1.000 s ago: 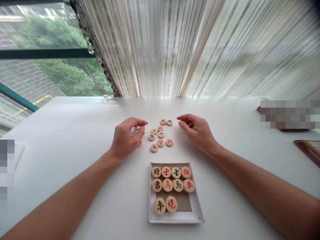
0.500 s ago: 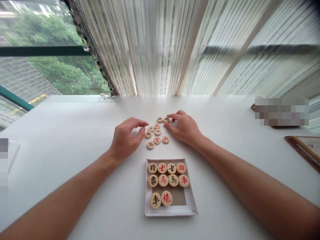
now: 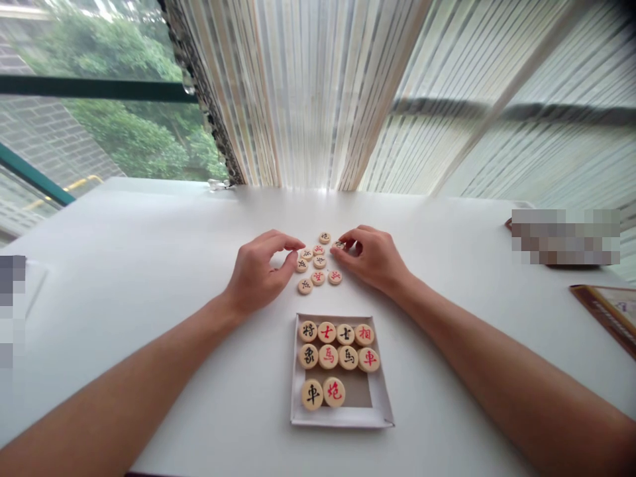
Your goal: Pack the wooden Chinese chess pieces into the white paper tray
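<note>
My right hand pinches a round wooden Chinese chess piece with a black character between thumb and fingertips. Beside the loose pieces, my left hand is open, thumb and forefinger a little apart with nothing between them; its thumb tip is close to a black-lettered piece. Several small pieces with red or black characters lie between the hands, among them a black one at the back and a red one in front. Nearer me sits a shallow white box with larger pieces in rows, such as a red-lettered piece.
Everything stands on a white table. At the right are a blurred-out object and a brown-edged board. A string curtain and a window rise behind the table; another pixelated item is at the left edge.
My right hand has closed on the black-lettered piece and drawn it right, away from its neighbour. My left hand stays beside the loose pieces. The whole view has shifted slightly.
</note>
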